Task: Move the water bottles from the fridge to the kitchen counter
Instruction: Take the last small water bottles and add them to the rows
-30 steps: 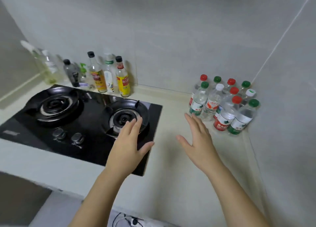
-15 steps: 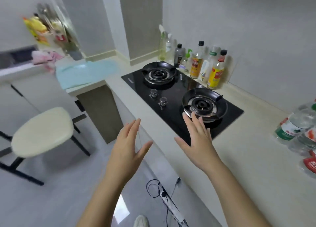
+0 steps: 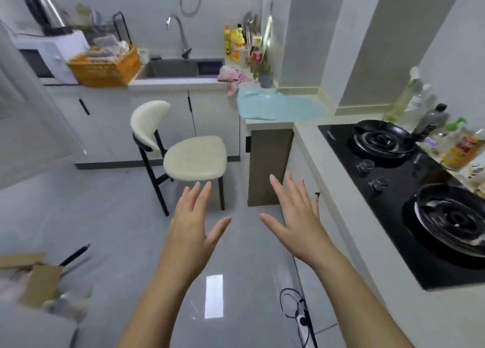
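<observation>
Black hob (image 3: 409,190), two burners; left hand (image 3: 193,227), right hand (image 3: 296,217) both released, empty.

Cream chair (image 3: 195,158) near the sink (image 3: 170,68) — black stove (image 3: 393,200) at right.

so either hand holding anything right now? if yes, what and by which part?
Nothing is held. The left hand and right hand are both empty, fingers spread and straight, out over the floor beside the counter.

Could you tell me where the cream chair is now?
Head view, left of centre: the cream chair stands on the floor before the white cabinets below the sink.
</observation>
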{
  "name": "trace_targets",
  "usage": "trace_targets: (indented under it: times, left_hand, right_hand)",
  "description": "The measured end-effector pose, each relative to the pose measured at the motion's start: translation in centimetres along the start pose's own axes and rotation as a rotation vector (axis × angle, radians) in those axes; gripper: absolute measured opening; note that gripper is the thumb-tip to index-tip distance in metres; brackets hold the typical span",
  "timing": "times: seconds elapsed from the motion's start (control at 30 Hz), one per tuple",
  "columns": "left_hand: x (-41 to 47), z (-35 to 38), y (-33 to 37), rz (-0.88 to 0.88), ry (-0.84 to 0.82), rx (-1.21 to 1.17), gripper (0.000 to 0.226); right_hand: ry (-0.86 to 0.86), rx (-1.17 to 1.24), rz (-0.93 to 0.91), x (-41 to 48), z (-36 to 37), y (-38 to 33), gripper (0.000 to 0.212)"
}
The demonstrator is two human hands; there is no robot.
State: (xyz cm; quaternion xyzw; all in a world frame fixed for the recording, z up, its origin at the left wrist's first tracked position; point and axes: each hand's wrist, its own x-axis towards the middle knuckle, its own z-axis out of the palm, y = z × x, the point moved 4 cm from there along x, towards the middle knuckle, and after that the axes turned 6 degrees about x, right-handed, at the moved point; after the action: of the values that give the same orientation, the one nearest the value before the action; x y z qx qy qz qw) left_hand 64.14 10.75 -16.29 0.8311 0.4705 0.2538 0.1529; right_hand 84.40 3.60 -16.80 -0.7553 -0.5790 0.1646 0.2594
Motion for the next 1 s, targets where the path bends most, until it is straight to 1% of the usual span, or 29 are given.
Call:
trace_targets:
  times: [0.13, 0.37, 0.57, 0.7, 0.83, 0.9, 1.0]
  left_hand:
    - [-1.6, -5.1, -6.9, -0.074, 0.051, 0.054, 0.074]
    - [-4.6, -13.6, -17.8, -0.194, 0.149, 0.083, 0.073]
    - [-6.6, -19.9, -24.2, -0.29, 0.229, 0.141, 0.08]
    - [-7.8, -23.2, -27.8, -0.354, 0.287, 0.196, 0.081]
    - [-9.5, -25.8, -31.2, -0.47, 0.337, 0.26, 0.08]
    - [-10.5, -26.9, -32.9, -0.538, 0.352, 0.294, 0.075]
    - [-11.7, -28.8, -35.1, -0.632, 0.386, 0.358, 0.076]
  right_hand:
    - [-0.043, 0.005, -0.104, 1.9, 4.9, -7.6, 0.075]
    - [-0.111, -0.023, -0.261, 4.0, 12.8, -19.8, 0.075]
    - [-0.172, -0.029, -0.42, 5.9, 17.2, -28.2, 0.074]
    - [-0.221, -0.112, -0.536, 7.6, 19.7, -32.8, 0.076]
    - [-0.294, -0.19, -0.67, 9.2, 23.1, -36.9, 0.076]
    - [-0.338, -0.19, -0.745, 10.0, 24.9, -39.2, 0.076]
    - [-0.395, -0.183, -0.877, 11.1, 27.7, -43.0, 0.075]
